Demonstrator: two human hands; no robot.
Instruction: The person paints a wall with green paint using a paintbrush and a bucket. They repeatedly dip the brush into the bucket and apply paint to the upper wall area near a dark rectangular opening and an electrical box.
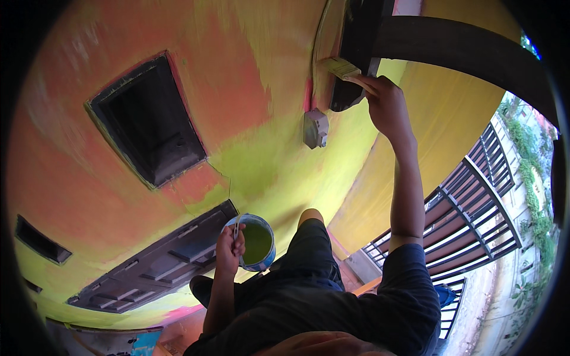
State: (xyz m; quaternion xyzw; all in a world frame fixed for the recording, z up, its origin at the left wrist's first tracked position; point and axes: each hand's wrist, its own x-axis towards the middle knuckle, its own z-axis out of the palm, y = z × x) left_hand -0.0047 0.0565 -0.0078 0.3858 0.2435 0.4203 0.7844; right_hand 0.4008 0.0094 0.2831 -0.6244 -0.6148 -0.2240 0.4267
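Observation:
My right hand point(385, 103) is raised high and grips the handle of a wide paintbrush point(343, 68). The bristles meet or hang just before the wall, beside the end of a dark beam point(348, 95). Lower down, my left hand point(230, 249) holds a blue-rimmed paint bucket point(272, 254) by its handle. Green paint point(257, 242) lies inside it. The wall point(240, 138) before me shows yellow-green paint over pink-orange patches. Below the beam end, a small grey electrical box point(315, 129) sits on the wall, with a cable point(314, 58) running up from it.
A dark recessed window point(149, 120) and a dark panelled door point(151, 262) break the wall at left. Overhead, a dark crossbeam point(449, 40) spans to the right. An ochre wall point(427, 124) adjoins at a corner. Beyond stands a metal-barred gate point(467, 213) with plants point(530, 164) outside.

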